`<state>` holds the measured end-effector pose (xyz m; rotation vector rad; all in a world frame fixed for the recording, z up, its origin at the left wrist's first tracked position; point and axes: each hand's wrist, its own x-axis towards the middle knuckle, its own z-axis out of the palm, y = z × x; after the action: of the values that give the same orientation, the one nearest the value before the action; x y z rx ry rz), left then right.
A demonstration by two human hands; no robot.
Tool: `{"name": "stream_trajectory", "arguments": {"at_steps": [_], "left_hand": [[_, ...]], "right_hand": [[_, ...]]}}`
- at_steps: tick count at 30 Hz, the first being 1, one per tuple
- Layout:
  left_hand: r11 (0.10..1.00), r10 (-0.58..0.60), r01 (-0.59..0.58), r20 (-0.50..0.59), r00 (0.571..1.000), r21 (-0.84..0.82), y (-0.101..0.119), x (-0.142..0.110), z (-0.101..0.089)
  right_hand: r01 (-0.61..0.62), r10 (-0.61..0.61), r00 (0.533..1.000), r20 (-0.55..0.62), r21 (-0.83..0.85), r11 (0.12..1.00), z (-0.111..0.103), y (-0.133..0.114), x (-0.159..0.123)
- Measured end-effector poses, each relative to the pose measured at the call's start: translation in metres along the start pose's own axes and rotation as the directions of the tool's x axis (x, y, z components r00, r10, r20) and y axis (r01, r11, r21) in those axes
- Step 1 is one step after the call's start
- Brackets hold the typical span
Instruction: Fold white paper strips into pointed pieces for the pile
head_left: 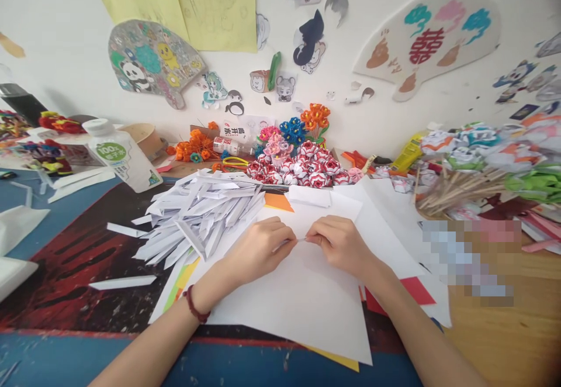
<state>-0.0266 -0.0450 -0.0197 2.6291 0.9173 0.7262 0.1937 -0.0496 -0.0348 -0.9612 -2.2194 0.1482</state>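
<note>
My left hand (pixel 263 246) and my right hand (pixel 339 244) face each other over large white paper sheets (pixel 298 311). Between their fingertips stretches a thin white paper strip (pixel 301 239), pinched at both ends; most of it is hidden by the fingers. Left of my left hand lies a heap of folded white paper strips (pixel 193 211), with a single folded strip (pixel 123 282) apart from it on the dark mat. Beyond my right hand, a small folded white paper (pixel 309 196) rests on the sheets. A red paper piece (pixel 421 291) shows beside my right forearm.
A white bottle (pixel 125 156) stands tilted in view at the left. Red-and-white paper flowers (pixel 307 165) are piled along the wall, with orange flowers (pixel 195 145) beside them. At the right are wooden sticks (pixel 460 188) with paper blooms. The dark mat (pixel 87 258) covers the blue table (pixel 52 355).
</note>
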Motion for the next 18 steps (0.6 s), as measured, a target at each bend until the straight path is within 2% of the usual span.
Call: {"name": "stream_trajectory", "arguments": {"at_steps": [7,12,15,18], "left_hand": [[1.0,-0.003,0.001,-0.073,0.997,-0.024,0.001,0.0,-0.005],[0.996,-0.094,0.094,-0.121,0.988,-0.008,-0.008,-0.005,-0.01],[0.99,-0.144,0.143,-0.206,0.968,-0.023,-0.014,-0.006,-0.017],[0.985,-0.17,0.157,-0.237,0.957,-0.072,-0.013,-0.006,-0.022]], "right_hand": [[-0.04,0.04,0.999,-0.029,-0.027,0.999,-0.004,0.009,0.0],[-0.114,0.114,0.991,-0.065,0.003,0.993,-0.011,0.017,-0.002],[-0.2,0.212,0.969,-0.13,0.098,0.975,-0.017,0.017,-0.002],[-0.187,0.206,0.971,-0.124,0.154,0.97,-0.013,0.009,0.001]]}}
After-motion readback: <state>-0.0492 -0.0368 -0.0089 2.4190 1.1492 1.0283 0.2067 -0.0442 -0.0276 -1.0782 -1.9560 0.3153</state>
